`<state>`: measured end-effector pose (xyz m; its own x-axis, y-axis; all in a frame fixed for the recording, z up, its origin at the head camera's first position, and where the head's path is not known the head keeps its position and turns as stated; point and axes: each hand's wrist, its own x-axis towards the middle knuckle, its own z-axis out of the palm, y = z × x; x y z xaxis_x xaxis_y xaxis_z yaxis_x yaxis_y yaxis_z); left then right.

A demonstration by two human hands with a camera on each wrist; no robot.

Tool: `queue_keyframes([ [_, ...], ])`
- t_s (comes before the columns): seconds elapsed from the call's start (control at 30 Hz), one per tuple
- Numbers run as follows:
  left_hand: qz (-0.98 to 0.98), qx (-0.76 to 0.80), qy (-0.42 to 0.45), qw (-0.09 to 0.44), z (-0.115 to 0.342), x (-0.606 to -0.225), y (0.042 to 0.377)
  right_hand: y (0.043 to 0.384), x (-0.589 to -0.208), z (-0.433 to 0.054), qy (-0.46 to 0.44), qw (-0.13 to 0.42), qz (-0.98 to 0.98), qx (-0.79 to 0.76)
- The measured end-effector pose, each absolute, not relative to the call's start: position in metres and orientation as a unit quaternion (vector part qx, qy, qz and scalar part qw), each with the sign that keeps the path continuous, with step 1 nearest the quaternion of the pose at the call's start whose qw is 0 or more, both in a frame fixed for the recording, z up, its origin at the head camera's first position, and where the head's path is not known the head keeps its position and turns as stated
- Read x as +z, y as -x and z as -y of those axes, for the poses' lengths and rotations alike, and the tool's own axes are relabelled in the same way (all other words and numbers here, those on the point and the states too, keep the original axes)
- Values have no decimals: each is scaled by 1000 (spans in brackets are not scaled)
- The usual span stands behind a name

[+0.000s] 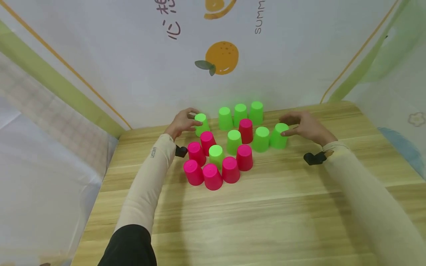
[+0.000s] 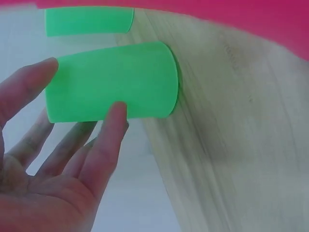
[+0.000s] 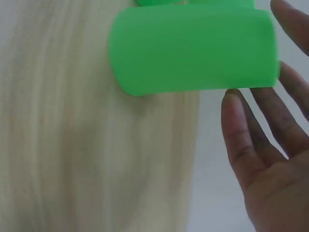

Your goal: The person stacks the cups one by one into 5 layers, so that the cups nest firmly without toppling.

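Well, the left hand (image 1: 184,121), left of centre in the frame, has its fingers loosely spread about a green cup (image 1: 202,126) standing upside down on the wooden table (image 1: 266,218); whether the tips press on it, I cannot tell. Right of centre, the right hand (image 1: 305,127) has its fingers extended and parted beside the top of another green cup (image 1: 278,136), with no firm grip showing.

Other cups crowd the middle between them, also upturned. A green row of three (image 1: 240,116) stands at the back, with a dark pink cup (image 1: 246,132) in front of it. Close to the right hand's cup, on its left, is one more green cup (image 1: 261,140). Lower left of centre, pink cups (image 1: 212,178) curve around a lone green cup (image 1: 216,157), hemming it in. Behind everything hangs a white cloth (image 1: 133,74) printed with an orange (image 1: 222,57). In the left wrist view, a blurred pink shape (image 2: 231,14) covers the upper right edge.
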<state>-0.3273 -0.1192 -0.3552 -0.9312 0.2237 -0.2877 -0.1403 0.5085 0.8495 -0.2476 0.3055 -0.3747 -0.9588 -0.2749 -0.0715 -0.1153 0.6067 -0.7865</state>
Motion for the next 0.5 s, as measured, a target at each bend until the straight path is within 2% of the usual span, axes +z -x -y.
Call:
queue_keyframes([
  [0.13, -845, 495, -25, 202, 116, -353, 331, 247, -385, -308, 98, 85, -888, -441],
  [0.5, -862, 461, -45, 203, 105, -350, 341, 248, -398, -309, 88, 62, -888, -447],
])
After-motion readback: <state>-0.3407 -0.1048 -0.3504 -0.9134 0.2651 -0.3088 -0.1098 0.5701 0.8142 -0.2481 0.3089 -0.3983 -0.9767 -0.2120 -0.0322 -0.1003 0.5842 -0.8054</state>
